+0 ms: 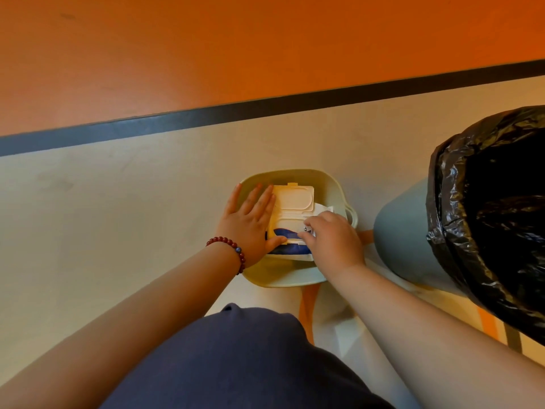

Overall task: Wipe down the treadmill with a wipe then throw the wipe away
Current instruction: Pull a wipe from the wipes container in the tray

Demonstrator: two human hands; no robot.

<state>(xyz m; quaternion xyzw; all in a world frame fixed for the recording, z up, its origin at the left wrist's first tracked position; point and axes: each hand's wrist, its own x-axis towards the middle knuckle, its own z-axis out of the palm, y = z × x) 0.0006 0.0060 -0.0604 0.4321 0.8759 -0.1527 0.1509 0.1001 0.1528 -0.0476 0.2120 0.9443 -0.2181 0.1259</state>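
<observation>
A pack of wipes with its pale flip lid open lies in a light green basin on the floor. My left hand, with a red bead bracelet at the wrist, presses flat on the pack's left side, fingers straight. My right hand is curled over the pack's opening and pinches a white wipe that sticks out past the fingers. No treadmill is in view.
A pale blue bin lined with a black bag stands right of the basin, its mouth open. An orange wall with a dark baseboard runs behind. My knee in dark blue cloth fills the lower middle.
</observation>
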